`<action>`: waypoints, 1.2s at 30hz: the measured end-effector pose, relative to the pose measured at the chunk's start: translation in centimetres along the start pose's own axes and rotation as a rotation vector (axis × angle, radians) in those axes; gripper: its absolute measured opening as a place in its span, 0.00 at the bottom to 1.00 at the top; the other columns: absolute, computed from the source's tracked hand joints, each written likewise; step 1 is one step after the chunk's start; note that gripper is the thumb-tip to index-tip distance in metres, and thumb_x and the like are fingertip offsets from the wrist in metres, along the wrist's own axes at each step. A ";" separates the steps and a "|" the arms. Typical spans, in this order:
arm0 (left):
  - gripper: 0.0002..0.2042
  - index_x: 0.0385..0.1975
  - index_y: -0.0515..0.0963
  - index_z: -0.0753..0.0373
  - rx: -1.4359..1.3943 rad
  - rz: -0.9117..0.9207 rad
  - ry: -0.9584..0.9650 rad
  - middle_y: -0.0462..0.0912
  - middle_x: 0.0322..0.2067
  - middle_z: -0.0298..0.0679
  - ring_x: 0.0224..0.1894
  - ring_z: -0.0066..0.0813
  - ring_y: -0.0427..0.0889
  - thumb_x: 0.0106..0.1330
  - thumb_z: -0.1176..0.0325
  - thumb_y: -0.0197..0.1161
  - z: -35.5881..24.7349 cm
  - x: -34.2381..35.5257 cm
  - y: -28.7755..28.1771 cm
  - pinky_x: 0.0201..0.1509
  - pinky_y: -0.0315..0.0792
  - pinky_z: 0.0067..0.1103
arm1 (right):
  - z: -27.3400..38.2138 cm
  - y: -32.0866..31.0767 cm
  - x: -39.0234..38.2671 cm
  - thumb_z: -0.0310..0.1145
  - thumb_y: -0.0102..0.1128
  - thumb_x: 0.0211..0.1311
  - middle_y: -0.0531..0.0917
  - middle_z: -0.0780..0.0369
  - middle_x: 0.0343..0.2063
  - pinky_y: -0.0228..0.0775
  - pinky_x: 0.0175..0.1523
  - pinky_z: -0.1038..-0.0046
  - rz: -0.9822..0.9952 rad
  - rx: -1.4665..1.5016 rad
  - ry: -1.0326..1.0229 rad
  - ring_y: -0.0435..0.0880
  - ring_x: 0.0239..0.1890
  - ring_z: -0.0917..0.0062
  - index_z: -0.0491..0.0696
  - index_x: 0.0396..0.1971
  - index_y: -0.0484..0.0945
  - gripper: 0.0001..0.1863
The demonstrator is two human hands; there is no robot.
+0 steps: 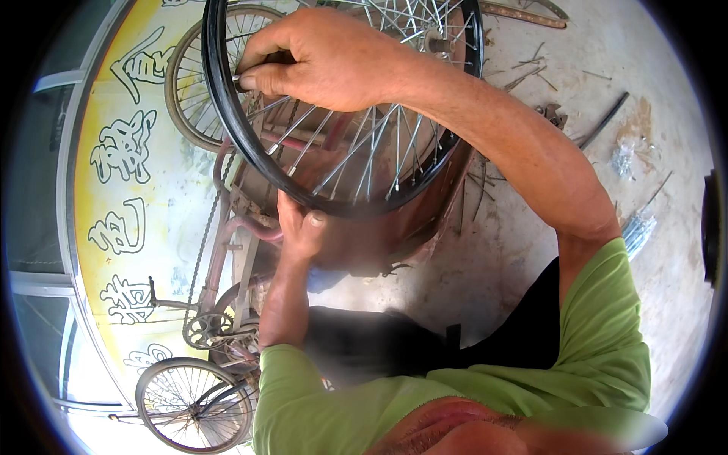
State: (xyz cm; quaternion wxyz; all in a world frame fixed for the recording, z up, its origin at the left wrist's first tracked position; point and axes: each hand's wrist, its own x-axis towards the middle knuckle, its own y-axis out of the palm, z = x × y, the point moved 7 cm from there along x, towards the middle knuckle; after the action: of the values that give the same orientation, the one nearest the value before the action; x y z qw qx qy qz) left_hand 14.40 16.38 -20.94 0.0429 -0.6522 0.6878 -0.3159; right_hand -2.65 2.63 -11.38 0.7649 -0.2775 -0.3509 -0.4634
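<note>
A spoked wheel with a shiny black rim (265,163) is held up in front of me, with silvery spokes (369,163) running to its metal hub (437,44). My left hand (300,230) grips the lower edge of the rim from below; its thumb shows on the near side and some fingers are hidden. Across the wheel reaches my right arm. At the rim's inner left side, the thumb and forefinger of my right hand (322,64) pinch a small silvery spoke end, mostly covered by the fingers.
Behind the wheel stands a rusty red cycle frame with a chainring (205,330) and another wheel (196,406). A yellow-edged sign board (171,250) lines the left. Rightward on the floor lie a black rod (604,121), loose metal rods and a bundle of spokes (639,231).
</note>
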 end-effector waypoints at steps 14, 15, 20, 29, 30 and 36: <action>0.48 0.66 0.58 0.74 -0.039 0.007 -0.054 0.74 0.62 0.55 0.64 0.45 0.75 0.60 0.39 0.71 -0.5 -0.3 0.3 0.67 0.71 0.36 | -0.5 1.5 0.2 0.44 0.68 0.61 0.88 0.58 0.30 0.77 0.43 0.65 0.259 -0.001 0.076 0.88 0.35 0.68 0.46 0.41 0.88 0.17; 0.49 0.66 0.58 0.74 -0.032 0.003 -0.049 0.74 0.61 0.55 0.64 0.45 0.76 0.60 0.38 0.71 -0.4 -0.3 0.3 0.66 0.71 0.36 | -1.0 1.8 0.5 0.45 0.68 0.61 0.89 0.59 0.31 0.76 0.43 0.66 0.300 0.089 0.127 0.88 0.35 0.70 0.46 0.40 0.88 0.17; 0.50 0.65 0.61 0.74 0.106 0.022 -0.046 0.76 0.60 0.53 0.62 0.42 0.77 0.58 0.33 0.69 0.9 -0.7 -1.1 0.65 0.70 0.33 | 0.2 1.5 0.0 0.44 0.67 0.64 0.90 0.59 0.33 0.75 0.43 0.70 0.443 0.070 0.228 0.87 0.36 0.75 0.46 0.44 0.87 0.18; 0.52 0.65 0.65 0.74 0.159 -0.002 0.013 0.80 0.55 0.47 0.56 0.38 0.79 0.58 0.26 0.63 1.5 -0.6 -1.4 0.62 0.71 0.31 | 0.2 2.1 -0.6 0.42 0.71 0.59 0.88 0.59 0.30 0.73 0.40 0.68 0.335 0.029 0.130 0.85 0.32 0.72 0.46 0.42 0.87 0.17; 0.52 0.64 0.65 0.73 0.129 -0.023 -0.010 0.80 0.54 0.47 0.55 0.37 0.79 0.58 0.26 0.62 1.5 -0.6 -1.4 0.61 0.71 0.30 | 0.2 2.1 -0.6 0.43 0.71 0.59 0.88 0.58 0.29 0.73 0.40 0.68 0.348 0.013 0.139 0.85 0.31 0.71 0.46 0.42 0.87 0.17; 0.48 0.61 0.70 0.74 -0.075 -0.030 -0.067 0.82 0.50 0.45 0.50 0.31 0.80 0.63 0.27 0.56 2.8 -0.9 -2.0 0.55 0.73 0.27 | 1.8 0.4 -1.2 0.42 0.70 0.61 0.88 0.58 0.28 0.74 0.39 0.68 0.272 -0.210 0.074 0.85 0.30 0.72 0.45 0.41 0.87 0.16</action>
State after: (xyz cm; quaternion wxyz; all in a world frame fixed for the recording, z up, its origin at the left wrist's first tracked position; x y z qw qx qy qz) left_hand 17.58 16.28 -22.52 0.0368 -0.6737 0.6875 -0.2686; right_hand -3.16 4.81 -11.32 0.7996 -0.3838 -0.2315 -0.3996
